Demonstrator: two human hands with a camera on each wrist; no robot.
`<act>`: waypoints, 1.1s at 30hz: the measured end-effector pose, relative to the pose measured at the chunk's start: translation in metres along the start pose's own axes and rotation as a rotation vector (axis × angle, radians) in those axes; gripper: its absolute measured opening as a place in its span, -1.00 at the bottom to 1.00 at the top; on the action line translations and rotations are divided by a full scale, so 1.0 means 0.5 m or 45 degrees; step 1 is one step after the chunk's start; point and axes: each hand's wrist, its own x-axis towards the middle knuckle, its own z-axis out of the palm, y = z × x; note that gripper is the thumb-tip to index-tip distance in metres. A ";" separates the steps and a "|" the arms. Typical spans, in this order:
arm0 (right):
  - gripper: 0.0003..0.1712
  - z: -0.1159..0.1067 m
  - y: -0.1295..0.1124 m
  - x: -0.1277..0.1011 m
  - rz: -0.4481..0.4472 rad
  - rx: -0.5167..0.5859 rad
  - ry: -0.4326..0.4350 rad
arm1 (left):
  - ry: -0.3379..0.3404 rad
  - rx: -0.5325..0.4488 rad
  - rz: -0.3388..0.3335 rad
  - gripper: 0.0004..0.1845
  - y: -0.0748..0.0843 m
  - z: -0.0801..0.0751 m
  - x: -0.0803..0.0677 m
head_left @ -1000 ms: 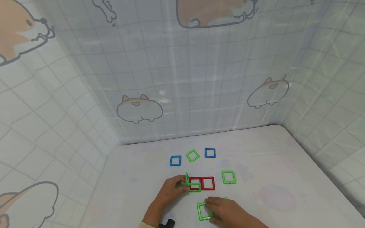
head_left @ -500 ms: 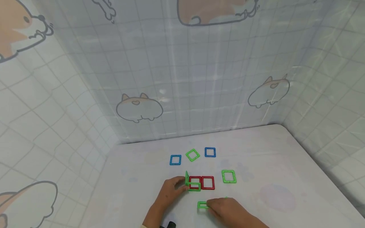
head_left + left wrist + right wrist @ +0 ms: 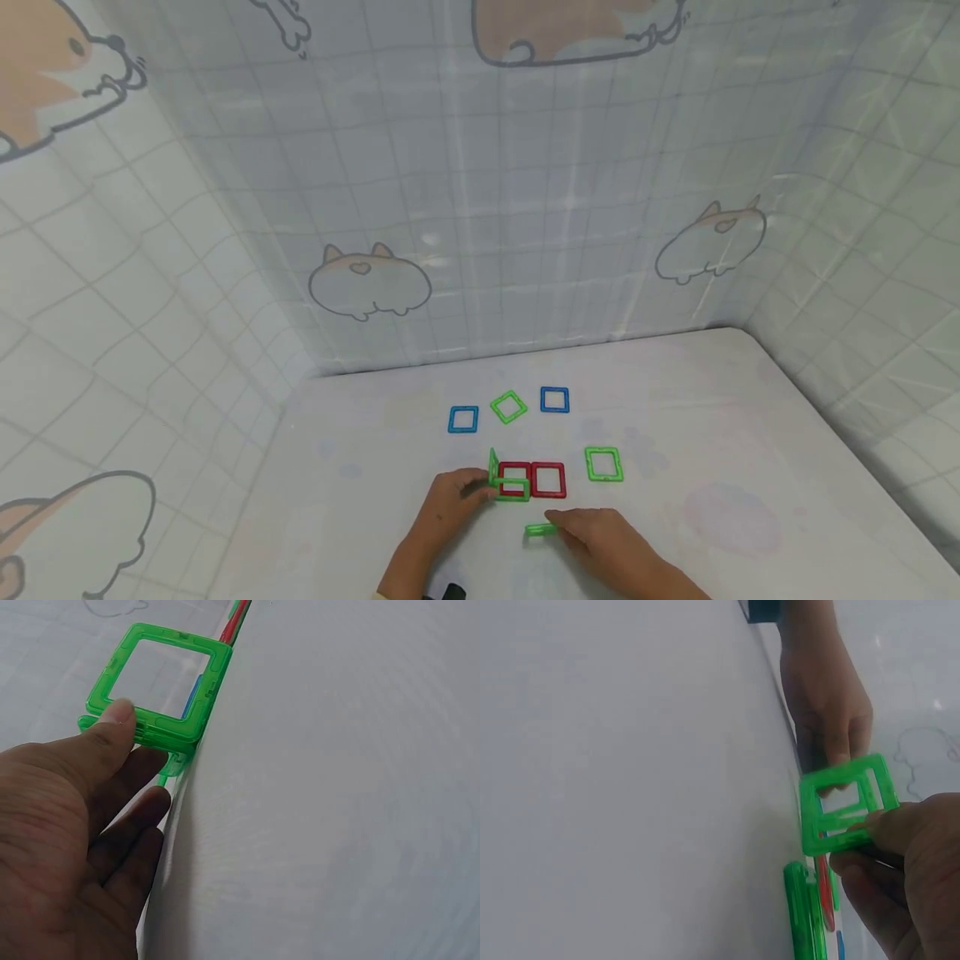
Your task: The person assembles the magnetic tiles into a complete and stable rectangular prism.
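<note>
Two red square tiles point(image 3: 548, 481) lie side by side on the white table point(image 3: 712, 400). At their left end a green square tile point(image 3: 492, 468) stands upright, and my left hand point(image 3: 478, 486) pinches it, thumb on its frame. The left wrist view shows this tile point(image 3: 161, 690) under the thumb of my left hand point(image 3: 133, 750). Just in front, my right hand point(image 3: 561, 525) pinches another green square tile point(image 3: 540, 529), lifted and seen edge-on. That tile point(image 3: 847, 802) shows in the right wrist view between the fingers of my right hand point(image 3: 877, 836).
A loose green tile point(image 3: 603, 465) lies right of the red pair. Further back lie two blue tiles point(image 3: 462, 419) point(image 3: 554, 400) with a green one point(image 3: 507, 407) between them. Curtain walls with cartoon dogs enclose the table at left, back and right.
My right hand has tipped its green tile up from flat on the table to edge-on and carried it a little toward the red tiles. The left hand has stayed put.
</note>
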 end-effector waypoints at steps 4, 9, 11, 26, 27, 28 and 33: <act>-0.75 -0.004 0.016 -0.001 0.064 0.075 0.095 | 0.007 -0.013 0.015 -0.64 -0.001 -0.001 0.000; -0.83 -0.018 0.037 0.002 0.120 0.100 0.175 | 0.027 -0.005 0.045 -0.67 0.000 -0.002 0.000; -0.83 -0.022 0.042 0.004 0.131 0.086 0.199 | 0.030 -0.009 0.033 -0.68 0.000 0.000 -0.001; -0.81 -0.022 0.047 0.033 0.237 -0.005 0.236 | 0.015 -0.033 -0.009 -0.71 0.004 0.002 -0.002; -0.81 -0.021 0.046 0.036 0.230 -0.009 0.241 | 0.012 -0.031 -0.005 -0.71 0.004 0.002 -0.002; -0.81 -0.019 0.046 0.038 0.222 -0.013 0.247 | 0.011 -0.030 -0.001 -0.71 0.003 0.001 -0.002; -0.81 -0.015 0.045 0.044 0.201 -0.017 0.275 | 0.014 -0.017 0.029 -0.69 0.000 0.000 0.000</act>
